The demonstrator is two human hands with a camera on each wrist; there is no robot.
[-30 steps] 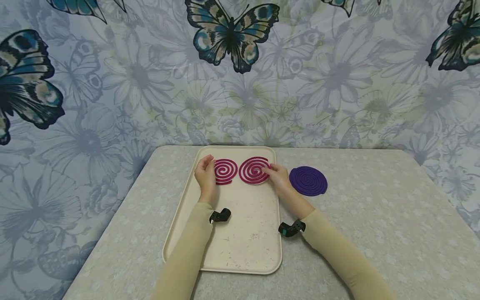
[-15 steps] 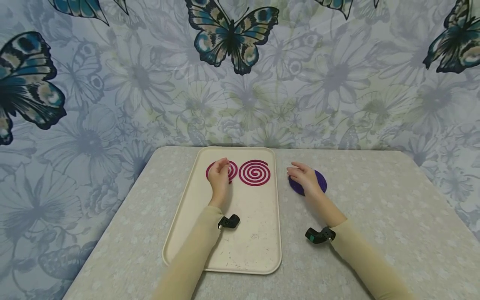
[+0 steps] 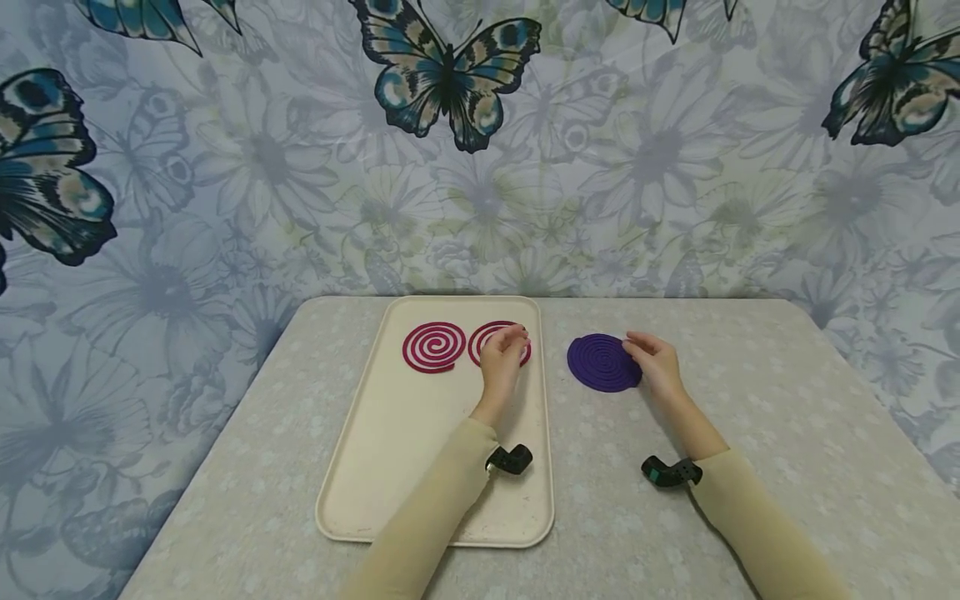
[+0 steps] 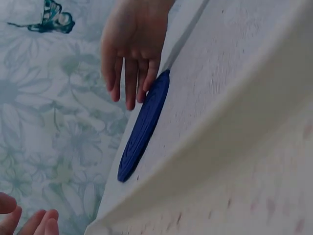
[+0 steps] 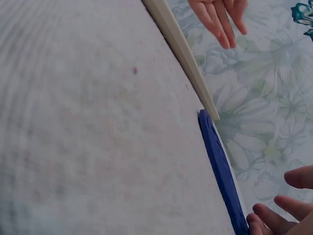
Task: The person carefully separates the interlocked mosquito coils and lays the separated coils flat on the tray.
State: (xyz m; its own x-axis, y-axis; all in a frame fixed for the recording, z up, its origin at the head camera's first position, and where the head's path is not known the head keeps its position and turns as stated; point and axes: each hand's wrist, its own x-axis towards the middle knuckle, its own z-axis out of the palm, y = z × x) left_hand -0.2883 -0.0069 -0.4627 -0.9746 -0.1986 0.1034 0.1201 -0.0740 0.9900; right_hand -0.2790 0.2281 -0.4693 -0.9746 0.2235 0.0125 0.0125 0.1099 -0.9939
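Note:
A flat purple coil (image 3: 602, 364), wound tight in rings, lies on the table right of the cream tray (image 3: 412, 467). My right hand (image 3: 657, 364) is at the coil's right edge, fingers loosely extended; in the right wrist view its fingertips (image 5: 259, 215) come close to the rim, and contact is unclear. My left hand (image 3: 501, 362) hovers above the tray's far right part with loose fingers, holding nothing visible. It partly covers a magenta spiral (image 3: 473, 343). Beside that one lies a second magenta spiral (image 3: 436, 343), fully visible, with wider gaps between its turns.
The tray has a raised rim (image 3: 546, 433) and small dark specks on its surface. A patterned light cloth covers the table (image 3: 765, 400). Behind the far edge stands a backdrop (image 3: 660, 208) of flowers and butterflies. Black cameras (image 3: 510, 459) sit on both wrists.
My right hand has left the right magenta spiral and moved right, across the purple coil to its right edge. My left hand has shifted right, uncovering the left spiral and covering part of the other.

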